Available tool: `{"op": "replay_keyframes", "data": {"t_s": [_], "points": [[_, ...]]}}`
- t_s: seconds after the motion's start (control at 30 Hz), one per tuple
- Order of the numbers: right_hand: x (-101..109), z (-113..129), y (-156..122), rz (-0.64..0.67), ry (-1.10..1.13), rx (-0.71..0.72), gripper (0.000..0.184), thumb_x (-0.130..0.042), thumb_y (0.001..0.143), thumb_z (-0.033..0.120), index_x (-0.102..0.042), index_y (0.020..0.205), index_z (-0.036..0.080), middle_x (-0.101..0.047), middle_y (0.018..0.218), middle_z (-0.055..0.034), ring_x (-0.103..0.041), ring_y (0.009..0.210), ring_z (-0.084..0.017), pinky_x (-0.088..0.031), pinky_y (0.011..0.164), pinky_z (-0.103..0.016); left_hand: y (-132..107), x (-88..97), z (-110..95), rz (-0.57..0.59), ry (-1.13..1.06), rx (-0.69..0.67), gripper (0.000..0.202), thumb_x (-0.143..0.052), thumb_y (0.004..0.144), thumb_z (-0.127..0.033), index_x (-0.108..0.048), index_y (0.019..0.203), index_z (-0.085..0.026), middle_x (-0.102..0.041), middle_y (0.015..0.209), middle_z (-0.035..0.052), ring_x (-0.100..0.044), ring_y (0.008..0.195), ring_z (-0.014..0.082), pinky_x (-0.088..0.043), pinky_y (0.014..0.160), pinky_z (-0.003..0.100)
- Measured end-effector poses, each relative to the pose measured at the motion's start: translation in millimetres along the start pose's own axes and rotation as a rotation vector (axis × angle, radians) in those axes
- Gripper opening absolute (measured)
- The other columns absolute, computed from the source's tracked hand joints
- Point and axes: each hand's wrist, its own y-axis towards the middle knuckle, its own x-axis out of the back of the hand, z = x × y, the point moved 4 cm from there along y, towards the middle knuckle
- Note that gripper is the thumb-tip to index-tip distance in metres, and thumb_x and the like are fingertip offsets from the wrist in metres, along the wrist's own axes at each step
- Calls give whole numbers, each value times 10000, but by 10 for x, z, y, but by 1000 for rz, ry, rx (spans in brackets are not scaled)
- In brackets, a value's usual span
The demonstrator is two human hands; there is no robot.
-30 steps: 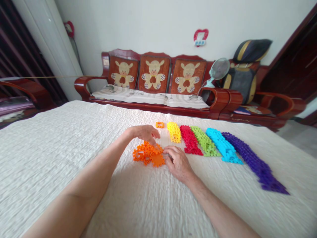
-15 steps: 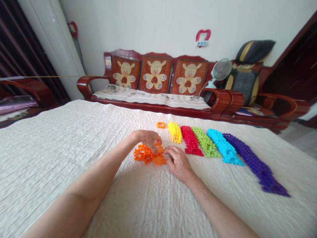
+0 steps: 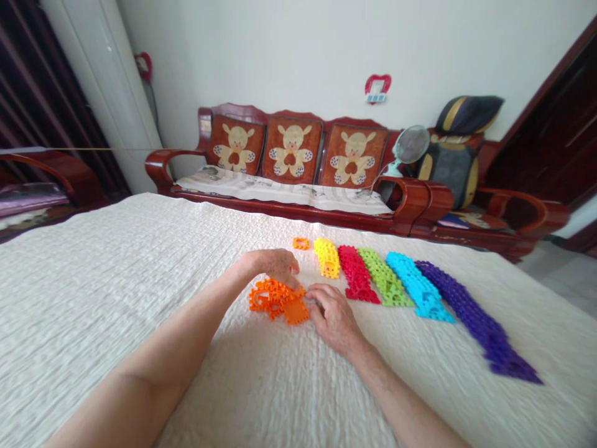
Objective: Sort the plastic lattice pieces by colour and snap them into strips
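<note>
Since the earlier view, the left hand (image 3: 275,266) has drawn back to the far edge of the orange interlocking plastic pile (image 3: 277,303), its fingers curled against it; any grip is unclear. The half-closed right hand (image 3: 332,317) touches the pile's right side. Right of the pile lie five strips: yellow (image 3: 327,257), red (image 3: 357,274), green (image 3: 385,277), cyan (image 3: 418,286), purple (image 3: 478,317). One small orange piece (image 3: 301,243) lies beyond it.

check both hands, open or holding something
Left hand: curled, fingertips on the orange plastic pieces, grip unclear.
Right hand: curled, fingers at their edge, grip unclear.

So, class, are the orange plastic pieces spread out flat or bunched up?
Bunched up: the orange pieces lie in a heap between the left hand and right hand.
</note>
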Motion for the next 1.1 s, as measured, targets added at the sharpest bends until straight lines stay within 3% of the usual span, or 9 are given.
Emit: {"op": "replay_keyframes", "data": {"t_s": [0.13,0.3,0.37,0.5,0.63,0.73,0.87,0.97,1.1], "points": [[-7,-6,2,8,0,7,250,-487,795,79,-654,948,185,-659,1018,-78,-579,998,-209,-446,917,-378,-45,-4,-175,8,74,14,617,-681,638,-520,-655,1155,-185,-697,1057,102,-634,898,241,-481,794,315],[-8,-15,-3,-12,-8,18,262,-494,776,71,-656,944,190,-666,1004,-77,-586,988,-209,-457,905,-374,-98,8,-362,6,163,-12,356,-667,654,-377,-721,940,-172,-712,874,95,-633,846,236,-486,772,314],[-9,-17,-6,-19,-5,22,260,-495,775,76,-654,945,192,-667,1012,-77,-582,995,-211,-455,910,-379,-115,41,-359,0,170,-11,340,-659,659,-353,-717,945,-180,-712,889,93,-631,868,240,-485,779,313],[-14,-21,-7,-19,0,22,249,-493,773,74,-647,928,193,-660,1025,-75,-574,1006,-209,-445,921,-376,-80,113,-236,-112,162,18,416,-600,725,-309,-653,1121,-193,-681,1097,101,-602,1015,249,-461,869,317],[-20,-24,-2,7,-8,7,252,-483,776,71,-644,932,186,-655,1029,-76,-573,1006,-213,-440,919,-382,57,53,-51,-194,140,63,466,-547,783,-239,-575,1241,-160,-613,1251,127,-552,1149,247,-406,978,319],[-17,-22,-1,17,-12,0,252,-475,791,82,-641,949,186,-654,1039,-79,-573,1006,-216,-440,919,-388,139,-8,90,-214,113,69,562,-576,791,-310,-500,1329,-167,-544,1349,134,-513,1214,250,-375,1023,326],[-16,-24,-4,20,-15,-4,249,-477,791,83,-643,944,187,-654,1043,-79,-572,1007,-218,-439,918,-388,173,-30,216,-226,94,62,544,-607,763,-424,-587,1246,-176,-613,1236,137,-573,1120,277,-430,961,353],[-20,-30,-6,16,-15,-4,249,-482,790,80,-644,948,184,-653,1045,-80,-570,1016,-217,-434,923,-383,170,-22,228,-209,90,39,412,-595,765,-389,-675,1124,-203,-666,1119,110,-616,1030,262,-461,907,341],[-28,-31,-3,16,-22,-8,244,-489,785,78,-648,941,179,-654,1029,-80,-573,1002,-213,-434,917,-374,181,81,280,-302,44,84,426,-627,756,-344,-662,1169,-243,-669,1152,65,-605,1080,239,-452,943,311]]}}
